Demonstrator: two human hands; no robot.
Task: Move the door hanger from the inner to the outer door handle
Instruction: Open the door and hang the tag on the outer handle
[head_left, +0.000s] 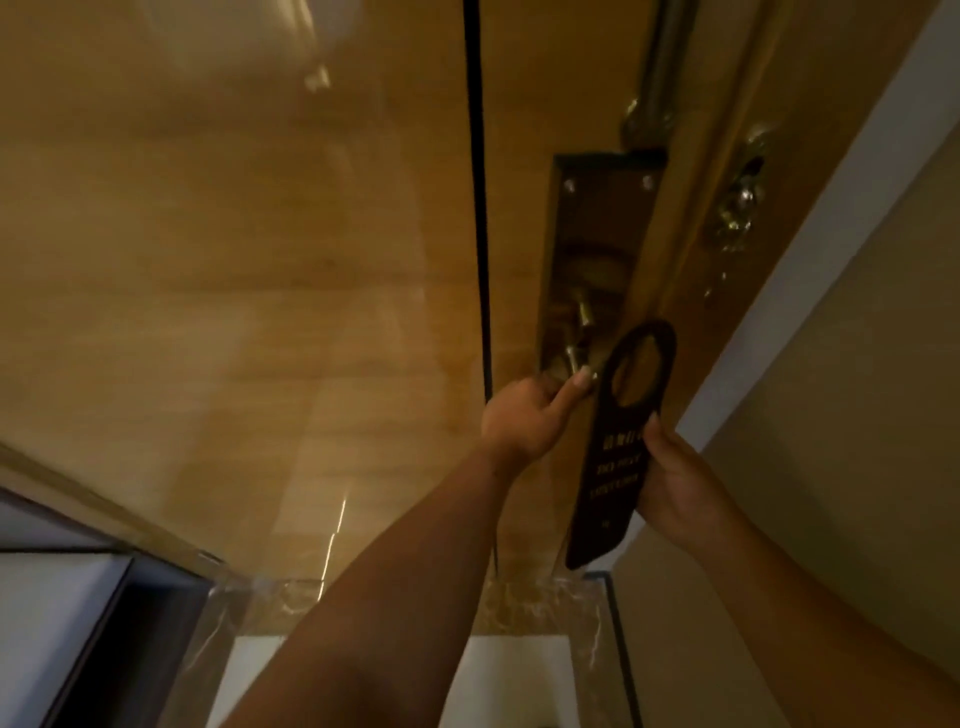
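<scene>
Wooden door (260, 260), hanger (618, 447) upright (loop up)

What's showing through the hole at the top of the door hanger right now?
Only wooden door shows through the hole of the door hanger; no handle passes through it. The handle sits just left, under the left hand. The right hand holds the hanger, covering its right edge.

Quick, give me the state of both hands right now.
Left hand: closed around the door handle.
Right hand: holding the black door hanger by its lower half, off the handle.
</scene>
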